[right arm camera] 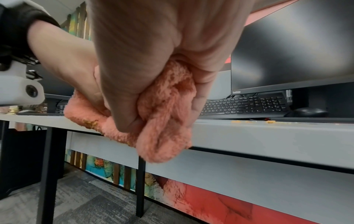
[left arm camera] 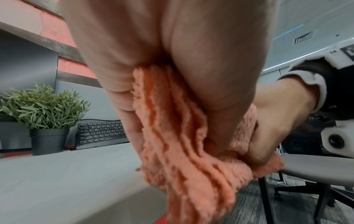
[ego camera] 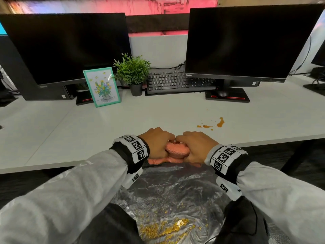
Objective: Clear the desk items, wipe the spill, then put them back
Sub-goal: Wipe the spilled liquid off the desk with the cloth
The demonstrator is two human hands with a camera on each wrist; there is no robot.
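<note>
Both hands grip a bunched orange cloth [ego camera: 176,151] at the desk's front edge. My left hand [ego camera: 155,143] holds its left part, with cloth folds [left arm camera: 184,136] hanging from the fist. My right hand [ego camera: 195,147] squeezes the right part, and the cloth [right arm camera: 162,118] bulges between its fingers. An orange spill [ego camera: 219,122] with small drops lies on the white desk [ego camera: 88,131], to the right of and beyond the hands. At the back stand a framed flower picture [ego camera: 102,87], a potted plant [ego camera: 133,73], a black keyboard [ego camera: 172,82] and a mouse [ego camera: 222,93].
Two dark monitors [ego camera: 65,48] [ego camera: 249,43] stand at the back on black bases. Below the hands, a clear plastic bag [ego camera: 172,199] holds yellow crumbs. Black desk legs [right arm camera: 140,188] and grey carpet lie under the desk. A grey chair [left arm camera: 314,163] stands nearby.
</note>
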